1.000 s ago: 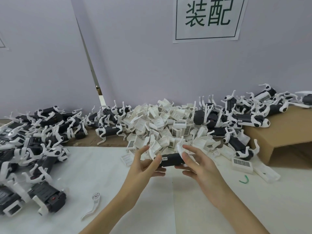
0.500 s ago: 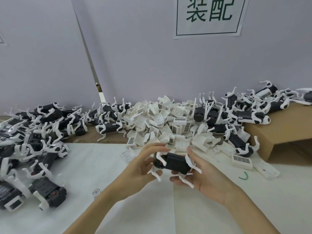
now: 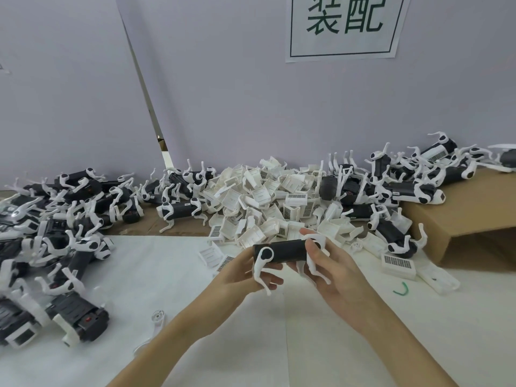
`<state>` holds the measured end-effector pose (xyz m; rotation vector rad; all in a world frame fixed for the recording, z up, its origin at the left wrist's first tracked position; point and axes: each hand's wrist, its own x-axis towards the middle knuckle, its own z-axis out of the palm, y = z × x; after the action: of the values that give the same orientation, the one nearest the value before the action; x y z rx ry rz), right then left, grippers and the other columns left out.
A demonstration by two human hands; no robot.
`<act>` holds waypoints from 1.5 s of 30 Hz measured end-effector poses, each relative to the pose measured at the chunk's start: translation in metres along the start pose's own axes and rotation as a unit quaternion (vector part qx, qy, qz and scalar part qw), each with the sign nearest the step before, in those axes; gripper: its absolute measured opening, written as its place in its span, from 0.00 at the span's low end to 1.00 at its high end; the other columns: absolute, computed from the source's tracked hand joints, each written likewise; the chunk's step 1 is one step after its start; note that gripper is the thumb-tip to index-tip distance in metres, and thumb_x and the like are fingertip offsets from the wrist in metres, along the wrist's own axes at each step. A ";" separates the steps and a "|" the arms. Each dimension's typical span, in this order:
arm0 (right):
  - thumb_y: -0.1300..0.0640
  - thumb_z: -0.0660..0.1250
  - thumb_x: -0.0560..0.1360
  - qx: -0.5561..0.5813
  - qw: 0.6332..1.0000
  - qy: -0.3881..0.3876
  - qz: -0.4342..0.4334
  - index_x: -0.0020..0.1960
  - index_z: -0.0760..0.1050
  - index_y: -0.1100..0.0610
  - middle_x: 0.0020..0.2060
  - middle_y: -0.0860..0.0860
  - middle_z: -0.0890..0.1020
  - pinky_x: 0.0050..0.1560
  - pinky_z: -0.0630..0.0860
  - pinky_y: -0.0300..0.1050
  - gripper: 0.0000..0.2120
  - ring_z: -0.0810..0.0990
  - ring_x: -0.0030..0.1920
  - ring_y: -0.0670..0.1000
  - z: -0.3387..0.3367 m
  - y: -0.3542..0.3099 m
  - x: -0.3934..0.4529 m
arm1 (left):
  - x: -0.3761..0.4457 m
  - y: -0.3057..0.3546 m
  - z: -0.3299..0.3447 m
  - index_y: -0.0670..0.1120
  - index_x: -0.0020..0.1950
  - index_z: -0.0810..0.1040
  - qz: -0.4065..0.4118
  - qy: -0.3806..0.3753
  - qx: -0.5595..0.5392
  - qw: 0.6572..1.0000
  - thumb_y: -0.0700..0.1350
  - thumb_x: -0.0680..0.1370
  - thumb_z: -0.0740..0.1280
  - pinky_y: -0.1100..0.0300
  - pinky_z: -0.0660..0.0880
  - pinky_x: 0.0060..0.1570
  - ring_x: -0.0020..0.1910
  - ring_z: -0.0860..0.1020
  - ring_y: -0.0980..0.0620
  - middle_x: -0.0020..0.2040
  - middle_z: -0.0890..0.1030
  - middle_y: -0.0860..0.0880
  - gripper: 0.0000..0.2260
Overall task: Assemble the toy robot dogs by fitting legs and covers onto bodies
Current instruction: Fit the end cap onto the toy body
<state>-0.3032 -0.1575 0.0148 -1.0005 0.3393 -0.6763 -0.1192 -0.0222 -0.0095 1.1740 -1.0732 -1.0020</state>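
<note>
White table point(image 3: 156, 275) against a pale purple wall, with a paper sign point(image 3: 344, 26) in green characters at the upper right. Dead centre of the frame, both hands have one black toy dog body point(image 3: 284, 250) lifted off the table. Left hand point(image 3: 240, 275) cups its left end, fingers curled underneath, right by a white leg point(image 3: 262, 268) that hangs down. Right hand point(image 3: 332, 272) grips the other end, thumb over the top. Behind them sits a heap of white covers point(image 3: 265, 202), with piles of assembled dogs point(image 3: 55, 219) at far left and on the cardboard box point(image 3: 460, 219) at right.
</note>
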 end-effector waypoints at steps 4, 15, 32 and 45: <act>0.53 0.75 0.71 -0.034 0.999 0.010 -0.030 0.68 0.78 0.54 0.56 0.58 0.86 0.54 0.82 0.40 0.26 0.86 0.54 0.54 -0.002 0.001 0.001 | 0.006 0.002 -0.004 0.43 0.78 0.71 -0.010 -0.026 -0.087 0.996 0.45 0.72 0.68 0.42 0.74 0.69 0.66 0.79 0.33 0.71 0.79 0.37 0.33; 0.52 0.63 0.85 -0.019 0.998 -0.067 -0.008 0.67 0.82 0.57 0.63 0.58 0.83 0.68 0.77 0.57 0.16 0.82 0.64 0.57 -0.009 0.001 0.003 | 0.003 0.001 0.012 0.40 0.65 0.85 -0.057 0.110 -0.208 0.970 0.58 0.83 0.63 0.47 0.83 0.56 0.58 0.84 0.31 0.63 0.82 0.30 0.24; 0.48 0.56 0.86 -0.314 0.940 -0.069 -0.116 0.57 0.83 0.51 0.40 0.36 0.84 0.52 0.72 0.27 0.17 0.83 0.50 0.38 0.019 0.018 -0.011 | -0.001 -0.010 0.032 0.50 0.71 0.81 -0.008 0.118 -0.091 0.989 0.59 0.77 0.68 0.39 0.83 0.53 0.59 0.83 0.35 0.62 0.84 0.40 0.24; 0.67 0.72 0.77 -0.448 0.864 0.017 -0.227 0.62 0.79 0.45 0.53 0.39 0.85 0.53 0.73 0.27 0.21 0.81 0.57 0.39 0.014 0.028 -0.010 | -0.004 0.012 0.019 0.55 0.60 0.86 0.086 0.220 0.018 0.971 0.49 0.89 0.59 0.57 0.80 0.57 0.57 0.86 0.44 0.56 0.88 0.43 0.14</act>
<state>-0.2930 -0.1316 -0.0031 -2.0052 0.4681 -0.9900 -0.1376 -0.0209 0.0028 1.2372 -0.8212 -0.5520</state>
